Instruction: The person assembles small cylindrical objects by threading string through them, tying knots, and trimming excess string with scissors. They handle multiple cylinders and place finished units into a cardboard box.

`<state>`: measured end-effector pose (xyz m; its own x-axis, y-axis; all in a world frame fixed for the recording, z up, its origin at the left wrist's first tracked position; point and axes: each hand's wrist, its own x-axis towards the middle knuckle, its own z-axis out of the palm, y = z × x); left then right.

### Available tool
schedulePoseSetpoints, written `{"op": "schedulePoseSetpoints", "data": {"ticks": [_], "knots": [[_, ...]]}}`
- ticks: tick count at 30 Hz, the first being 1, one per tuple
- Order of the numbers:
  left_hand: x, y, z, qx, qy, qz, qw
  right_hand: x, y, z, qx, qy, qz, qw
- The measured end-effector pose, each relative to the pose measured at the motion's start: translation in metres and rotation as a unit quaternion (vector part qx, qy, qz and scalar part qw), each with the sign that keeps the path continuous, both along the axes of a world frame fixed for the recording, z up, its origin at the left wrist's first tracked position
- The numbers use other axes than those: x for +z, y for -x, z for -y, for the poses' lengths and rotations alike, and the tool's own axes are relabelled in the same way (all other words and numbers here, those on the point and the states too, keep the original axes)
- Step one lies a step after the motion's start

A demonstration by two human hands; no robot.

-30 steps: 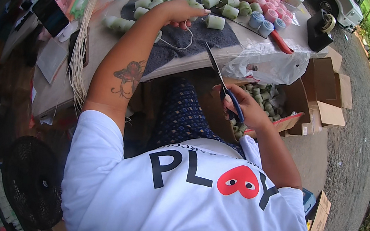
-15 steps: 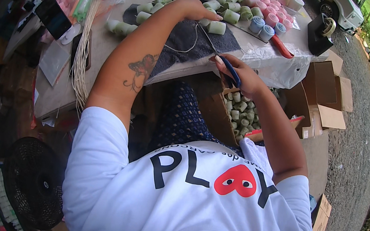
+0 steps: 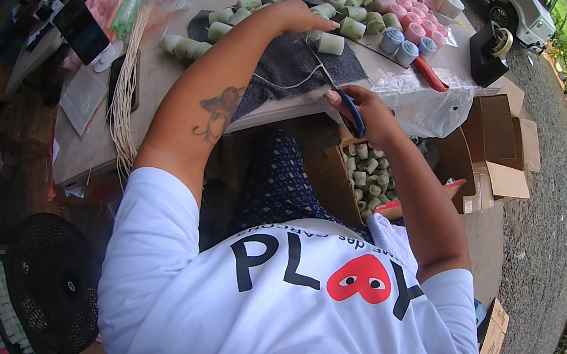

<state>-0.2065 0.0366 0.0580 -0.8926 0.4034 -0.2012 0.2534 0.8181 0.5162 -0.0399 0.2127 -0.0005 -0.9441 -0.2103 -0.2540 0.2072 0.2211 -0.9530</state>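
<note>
A pale, smooth-topped counter (image 3: 153,78) carries the work, its near edge crossing in front of the wearer's white knit shirt (image 3: 289,315), which bears bold black lettering around a red heart with two eyes. Below that edge, an open cardboard box (image 3: 329,177) holds many dull green cylinders. A dark grey, towel-like cloth (image 3: 284,67) lies rumpled on the counter, and left of it a bundle of off-white cords (image 3: 123,96) hangs over the edge. Past the cloth, pink ridged cylinders (image 3: 419,19) cluster together. The left grip (image 3: 309,21) reaches over the cloth, its fingertips beside the upper side of a pale green, waxy-looking cylinder (image 3: 331,44) lying on its side; I cannot tell whether it grasps anything, since its inner side is hidden. The right grip (image 3: 366,114), nearer the wearer, is closed around the blue handles of the scissors (image 3: 353,111), whose slim metal blades point toward that cylinder and the left grip. Thinnest of all, a white string (image 3: 280,87) loops across the cloth toward the blades.
</note>
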Motion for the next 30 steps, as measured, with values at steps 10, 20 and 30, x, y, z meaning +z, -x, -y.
{"op": "schedulePoseSetpoints", "data": {"ticks": [10,20,30], "knots": [[-0.024,-0.023,0.028,0.087,-0.036,-0.308,0.947,0.033,-0.046,-0.058,0.000,-0.275,-0.080,0.958],[-0.070,-0.131,0.035,-0.016,-0.099,-0.396,0.913,0.021,0.033,-0.099,0.036,-0.403,-0.294,0.866],[-0.080,-0.159,0.032,-0.006,-0.271,-0.476,0.837,0.014,0.058,-0.099,0.085,-0.513,-0.293,0.802]]}}
